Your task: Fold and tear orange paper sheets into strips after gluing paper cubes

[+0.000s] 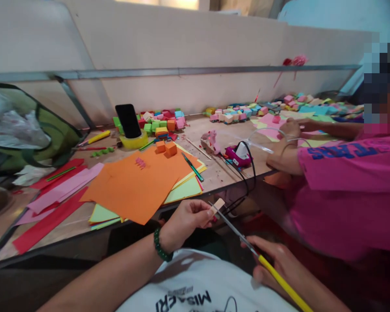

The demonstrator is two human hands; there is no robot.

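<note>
One peach paper piece (218,206) in left fingers (209,213); right fingers (256,256) grip yellow-handled scissors (243,238), blades at piece.

Left hand (186,219) pinched, thumb to index, other fingers curled under. Right hand (276,260) lower, my thumb and fingers curled in a grip. Both forearms angle inward from the bottom corners.

Orange paper (133,182), peach strip (219,204), yellow-handled scissors (277,277), dark green bracelet (160,248), magenta shirt (338,216) with blue lettering (333,151)
</note>
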